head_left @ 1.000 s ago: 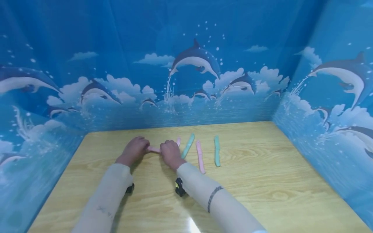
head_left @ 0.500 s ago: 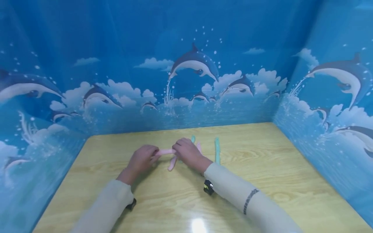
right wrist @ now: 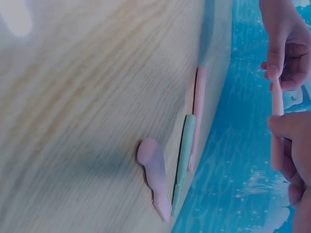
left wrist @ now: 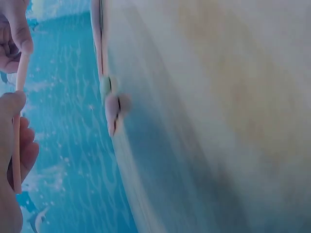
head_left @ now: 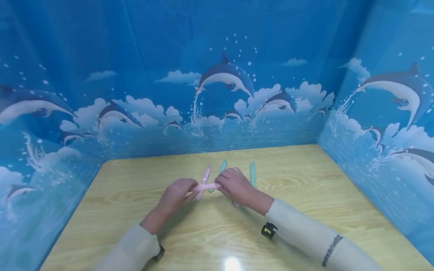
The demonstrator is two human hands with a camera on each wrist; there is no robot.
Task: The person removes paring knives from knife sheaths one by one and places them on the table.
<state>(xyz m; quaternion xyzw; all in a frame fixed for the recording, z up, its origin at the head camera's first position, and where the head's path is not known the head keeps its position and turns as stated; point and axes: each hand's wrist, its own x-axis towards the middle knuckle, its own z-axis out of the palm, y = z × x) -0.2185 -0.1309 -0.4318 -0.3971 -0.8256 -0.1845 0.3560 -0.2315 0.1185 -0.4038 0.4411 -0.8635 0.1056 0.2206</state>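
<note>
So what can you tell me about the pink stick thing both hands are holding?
The pink strip is long, thin, pale and looks soft, like clay or foam. It is lifted off the wooden table, stretched nearly level between the left hand and the right hand, which pinch its ends. Another pink strip lies beneath it.

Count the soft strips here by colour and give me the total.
Pink strips: 3. The held pink strip is between the left hand and the right hand, the lying pink strip is on the table, and the hidden pink strip pokes out below the right hand.
Teal strips: 2. These are the near teal strip and the far teal strip.
Total: 5
</note>
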